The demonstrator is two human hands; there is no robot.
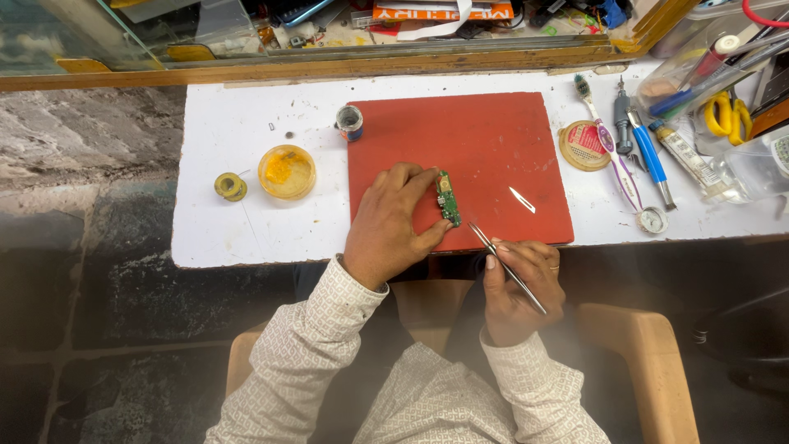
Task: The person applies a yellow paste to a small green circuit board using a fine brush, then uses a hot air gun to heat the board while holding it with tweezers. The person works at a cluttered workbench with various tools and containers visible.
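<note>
A small green circuit board (pixel 447 199) lies on a red work mat (pixel 493 140) on a white table top (pixel 238 222). My left hand (pixel 389 224) pinches the board between thumb and fingers and holds it flat on the mat. My right hand (pixel 519 289) sits at the mat's near edge and grips metal tweezers (pixel 503 263), whose tip points up-left, just short of the board's lower end. A small metal sliver (pixel 521 199) lies loose on the mat to the right of the board.
Left of the mat are a round yellow flux tin (pixel 287 172), a solder spool (pixel 231 186) and a small dark pot (pixel 349 122). To the right lie a round tin lid (pixel 583 145), a toothbrush (pixel 606 141), a blue-handled tool (pixel 649 156), a tube (pixel 686 158) and yellow scissors (pixel 726 113).
</note>
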